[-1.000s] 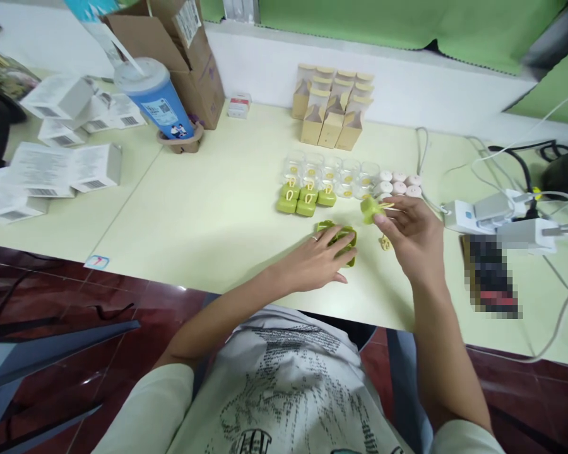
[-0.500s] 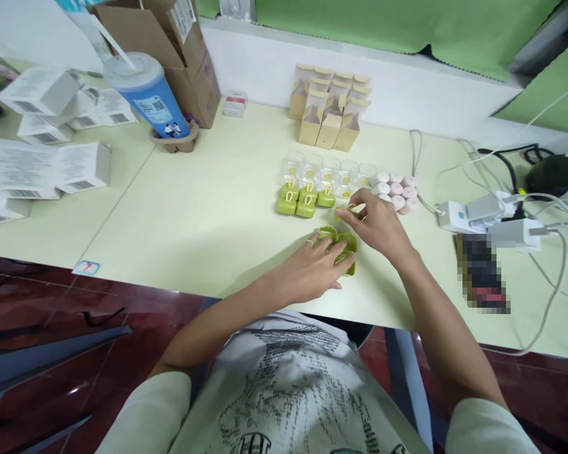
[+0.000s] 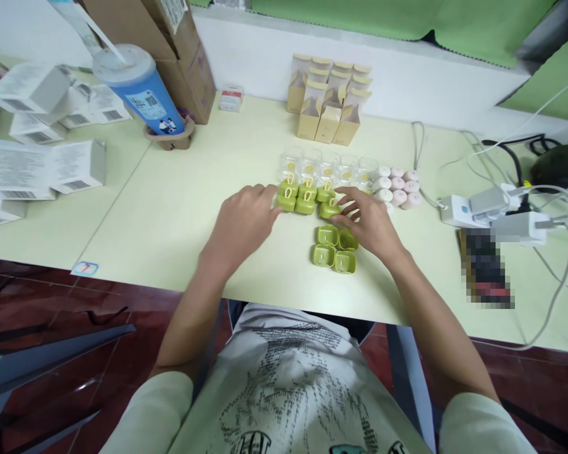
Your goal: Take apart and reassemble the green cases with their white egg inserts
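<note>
Small green lids with pale yellow loop handles (image 3: 305, 203) stand in two close rows. At their left end is my left hand (image 3: 243, 224), fingers curled and thumb tip touching the nearest left lid; its other fingertips are partly hidden. My right hand (image 3: 372, 224) has its thumb and fingers on the front right lid (image 3: 328, 209). Just below that hand, several hollow green cups (image 3: 325, 255) sit in a two-by-two block, open side up. Clear cups with yellow marks (image 3: 328, 169) line up behind the lids.
White and pink rounded pieces (image 3: 397, 186) stand right of the clear cups. Open cardboard boxes (image 3: 331, 123) are behind. A blue drink cup (image 3: 146, 94) and white boxes (image 3: 26, 167) are at left. Chargers with cables (image 3: 515, 221) and a blurred-out object (image 3: 487, 268) lie right.
My left hand has left the green cups and moved up and left to the lids. My right hand has brought a green lid down into the front row's right end.
</note>
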`<state>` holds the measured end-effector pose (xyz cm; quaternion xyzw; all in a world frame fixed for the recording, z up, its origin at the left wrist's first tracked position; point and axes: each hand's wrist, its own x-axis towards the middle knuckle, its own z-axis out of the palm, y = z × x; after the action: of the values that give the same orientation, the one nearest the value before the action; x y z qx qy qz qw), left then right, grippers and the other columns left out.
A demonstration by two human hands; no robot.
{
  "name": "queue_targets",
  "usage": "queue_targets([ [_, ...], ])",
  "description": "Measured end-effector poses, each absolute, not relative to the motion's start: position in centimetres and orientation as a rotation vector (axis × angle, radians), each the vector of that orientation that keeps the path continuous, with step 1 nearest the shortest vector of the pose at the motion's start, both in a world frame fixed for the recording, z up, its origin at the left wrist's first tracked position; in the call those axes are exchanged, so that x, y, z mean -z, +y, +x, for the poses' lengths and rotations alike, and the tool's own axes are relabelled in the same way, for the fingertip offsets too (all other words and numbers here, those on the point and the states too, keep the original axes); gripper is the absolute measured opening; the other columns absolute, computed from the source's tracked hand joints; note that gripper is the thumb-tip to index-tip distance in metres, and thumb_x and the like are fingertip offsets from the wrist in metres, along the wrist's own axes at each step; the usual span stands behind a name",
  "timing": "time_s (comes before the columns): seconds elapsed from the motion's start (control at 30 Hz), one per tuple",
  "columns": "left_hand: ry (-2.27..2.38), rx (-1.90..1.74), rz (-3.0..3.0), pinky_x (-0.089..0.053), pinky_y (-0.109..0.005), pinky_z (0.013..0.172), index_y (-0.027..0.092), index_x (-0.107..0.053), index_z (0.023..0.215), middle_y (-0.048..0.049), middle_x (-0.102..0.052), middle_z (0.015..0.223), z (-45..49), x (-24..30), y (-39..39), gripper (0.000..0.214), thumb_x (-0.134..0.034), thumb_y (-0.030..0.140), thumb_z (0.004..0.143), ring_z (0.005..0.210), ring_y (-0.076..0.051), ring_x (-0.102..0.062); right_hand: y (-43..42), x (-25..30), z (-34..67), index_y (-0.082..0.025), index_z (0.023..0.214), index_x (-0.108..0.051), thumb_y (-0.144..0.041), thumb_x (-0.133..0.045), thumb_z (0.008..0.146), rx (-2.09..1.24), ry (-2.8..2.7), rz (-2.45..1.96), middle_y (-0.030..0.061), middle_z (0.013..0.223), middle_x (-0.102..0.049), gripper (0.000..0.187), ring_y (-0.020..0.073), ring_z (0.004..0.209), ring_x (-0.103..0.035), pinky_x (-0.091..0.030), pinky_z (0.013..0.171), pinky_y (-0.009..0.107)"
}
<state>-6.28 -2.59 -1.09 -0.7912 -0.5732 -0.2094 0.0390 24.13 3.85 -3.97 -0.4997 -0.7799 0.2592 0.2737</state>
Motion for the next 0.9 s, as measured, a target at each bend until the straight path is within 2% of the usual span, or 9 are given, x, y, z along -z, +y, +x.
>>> queue_targets([
  [0.07,-2.007,0.440,-2.406,-0.065,-0.045,0.089,0.013,-0.071,0.142,-0.0174,-0.087,0.119,-6.7,1.0,-2.0,0.033,-0.069,0.031,0.114,0.108,-0.038,-0.084,3.7,4.1,24.0,-0.020,0.150,-0.075,-0.026,-0.085,0.093,-0.711,-2.078,-1.331,0.0112,0.119,-0.081,0.059,0.0259,0.086,-0.077,-0.071,0.088,0.049],
  [0.13,-2.178,0.244,-2.456,-0.066,-0.050,0.097,0.012,-0.063,0.156,-0.0184,-0.086,0.128,-6.2,0.4,-1.8,0.043,-0.064,0.030,0.117,0.121,-0.041,-0.083,3.6,4.2,23.8,-0.020,0.150,-0.074,-0.026,-0.084,0.093,-0.703,-2.060,-1.321,0.0116,0.119,-0.081,0.058,0.0263,0.088,-0.078,-0.072,0.087,0.049],
  [0.23,-2.256,0.099,-2.529,-0.065,-0.053,0.108,0.012,-0.050,0.168,-0.0202,-0.084,0.139,-4.8,-0.6,-1.9,0.053,-0.060,0.031,0.120,0.133,-0.042,-0.080,3.4,4.4,23.7,-0.022,0.149,-0.073,-0.026,-0.082,0.094,-0.696,-2.040,-1.309,0.0116,0.121,-0.081,0.056,0.0278,0.093,-0.080,-0.074,0.089,0.050],
  [0.47,-2.242,0.089,-2.566,-0.064,-0.057,0.113,0.013,-0.046,0.172,-0.0204,-0.083,0.141,-4.3,-0.7,-1.8,0.055,-0.057,0.031,0.121,0.137,-0.042,-0.078,3.2,4.5,23.8,-0.023,0.152,-0.071,-0.023,-0.080,0.096,-0.711,-2.035,-1.317,0.0129,0.125,-0.081,0.057,0.0299,0.100,-0.082,-0.075,0.092,0.053],
  [0.7,-2.263,0.173,-2.571,-0.063,-0.061,0.115,0.013,-0.048,0.171,-0.0222,-0.080,0.145,-4.5,-0.2,-1.5,0.056,-0.060,0.030,0.119,0.138,-0.043,-0.077,2.8,4.6,23.3,-0.020,0.152,-0.071,-0.019,-0.077,0.098,-0.654,-2.067,-1.312,0.0138,0.125,-0.079,0.054,0.0269,0.090,-0.082,-0.075,0.090,0.052],
  [0.9,-2.260,0.306,-2.564,-0.059,-0.065,0.125,0.010,-0.036,0.178,-0.0279,-0.071,0.157,-5.0,1.2,-1.1,0.071,-0.064,0.032,0.117,0.151,-0.044,-0.067,2.8,4.7,23.3,-0.021,0.154,-0.068,-0.017,-0.075,0.096,-0.680,-2.066,-1.301,0.0157,0.137,-0.079,0.059,0.0283,0.094,-0.083,-0.075,0.096,0.056],
])
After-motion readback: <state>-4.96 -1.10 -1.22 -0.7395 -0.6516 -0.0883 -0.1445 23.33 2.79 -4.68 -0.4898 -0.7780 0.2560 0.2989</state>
